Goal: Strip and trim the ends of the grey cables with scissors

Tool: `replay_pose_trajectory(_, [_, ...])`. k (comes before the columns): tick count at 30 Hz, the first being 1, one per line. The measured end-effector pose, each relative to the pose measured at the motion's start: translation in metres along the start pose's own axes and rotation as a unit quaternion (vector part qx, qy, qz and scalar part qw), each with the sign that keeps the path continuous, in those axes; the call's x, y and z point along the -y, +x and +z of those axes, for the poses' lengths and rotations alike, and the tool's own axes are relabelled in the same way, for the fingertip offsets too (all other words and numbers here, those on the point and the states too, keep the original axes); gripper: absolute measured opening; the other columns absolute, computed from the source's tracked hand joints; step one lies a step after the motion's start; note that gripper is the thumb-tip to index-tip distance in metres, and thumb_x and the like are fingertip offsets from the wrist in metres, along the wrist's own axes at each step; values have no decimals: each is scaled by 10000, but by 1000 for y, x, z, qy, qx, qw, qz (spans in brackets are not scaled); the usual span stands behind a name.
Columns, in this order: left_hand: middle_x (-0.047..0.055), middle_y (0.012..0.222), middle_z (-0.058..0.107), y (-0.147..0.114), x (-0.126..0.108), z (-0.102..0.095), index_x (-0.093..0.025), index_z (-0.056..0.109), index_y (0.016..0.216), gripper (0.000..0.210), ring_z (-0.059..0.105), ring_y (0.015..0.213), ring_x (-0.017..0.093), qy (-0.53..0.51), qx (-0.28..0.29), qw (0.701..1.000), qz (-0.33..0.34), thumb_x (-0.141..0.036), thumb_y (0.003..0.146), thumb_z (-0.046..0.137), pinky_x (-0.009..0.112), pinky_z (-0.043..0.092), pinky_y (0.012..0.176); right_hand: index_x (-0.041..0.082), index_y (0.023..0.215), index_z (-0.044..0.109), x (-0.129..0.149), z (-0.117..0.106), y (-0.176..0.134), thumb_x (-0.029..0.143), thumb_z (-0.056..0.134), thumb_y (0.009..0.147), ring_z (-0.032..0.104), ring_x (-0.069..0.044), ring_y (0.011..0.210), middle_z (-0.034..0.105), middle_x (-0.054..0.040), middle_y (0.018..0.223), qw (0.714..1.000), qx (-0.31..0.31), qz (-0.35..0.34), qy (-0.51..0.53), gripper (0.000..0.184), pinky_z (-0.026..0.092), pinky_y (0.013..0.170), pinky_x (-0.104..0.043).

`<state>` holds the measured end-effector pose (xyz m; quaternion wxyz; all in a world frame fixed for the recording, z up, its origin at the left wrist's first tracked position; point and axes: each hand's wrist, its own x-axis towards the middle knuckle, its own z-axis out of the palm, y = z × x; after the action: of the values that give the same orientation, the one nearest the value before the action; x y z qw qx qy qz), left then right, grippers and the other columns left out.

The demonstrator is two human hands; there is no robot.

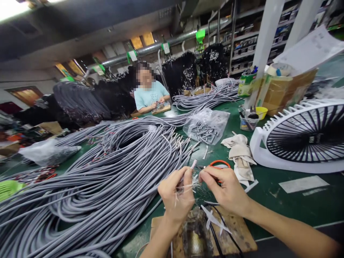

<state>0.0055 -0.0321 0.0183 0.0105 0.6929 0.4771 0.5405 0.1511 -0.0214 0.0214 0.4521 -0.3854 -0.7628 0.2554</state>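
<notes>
My left hand (177,191) is closed around a cable end, its fingers curled in toward the palm. Loose pale strands (195,181) fan out from that grip, and a light-coloured tip (194,163) pokes up above the fingers. Thumb and forefinger of my right hand (227,186) are pinched together beside the strands; what lies between them is too small to make out. Just behind that hand are orange-handled scissors (220,162). Below both hands lies a worn wooden board (243,238) with a dark metal block (196,242), black cords (215,234) and white tape crosses (211,216).
Large coils of grey cable (115,186) cover the left side. Beyond my hands sit a plastic bag of short grey pieces (205,130), a crumpled cloth (240,156) and a tool tub (248,123). A white fan (258,147) stands right. Across the table, another person (152,95) works.
</notes>
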Motion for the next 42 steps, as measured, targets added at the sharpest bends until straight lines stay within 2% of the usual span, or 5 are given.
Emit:
replay_pose_trajectory(18, [-6,513,542,2,-3,4,-123,658,775,115,425,417,73,-20,99,993,64,-135,783,544,209,317,447,176,715,521,-20,-26,15,273,369,893,297,-77,434,338,52,501,963,-254,88,-1,253,247,429,-211])
replay_pose_trajectory(24, [28,630,612,16,6,-4,-131,672,858,144,498,511,96,-61,176,982,35,-176,793,551,208,375,500,164,814,659,-11,-30,12,251,575,776,419,-82,517,531,5,608,998,-37,-44,-7,126,311,478,-210])
replay_pose_trajectory(33, [52,736,650,16,16,-6,-161,702,843,153,583,660,125,-144,244,958,46,-142,791,559,223,451,610,133,516,562,-33,-18,24,347,695,557,226,-27,342,388,72,377,895,134,273,326,255,141,353,-195])
replay_pose_trajectory(38, [33,683,650,9,10,4,-148,683,826,131,569,574,118,-136,64,983,-110,-199,798,566,214,431,526,136,598,627,-16,-8,11,354,619,712,271,-46,383,422,45,421,973,-8,91,214,247,209,387,-210])
replay_pose_trajectory(42, [56,768,672,8,8,4,-157,693,867,145,600,662,132,-101,150,983,-18,-155,786,573,227,454,614,157,638,671,-11,-20,6,207,612,742,394,-68,434,565,1,504,992,-94,-88,-2,129,307,450,-222])
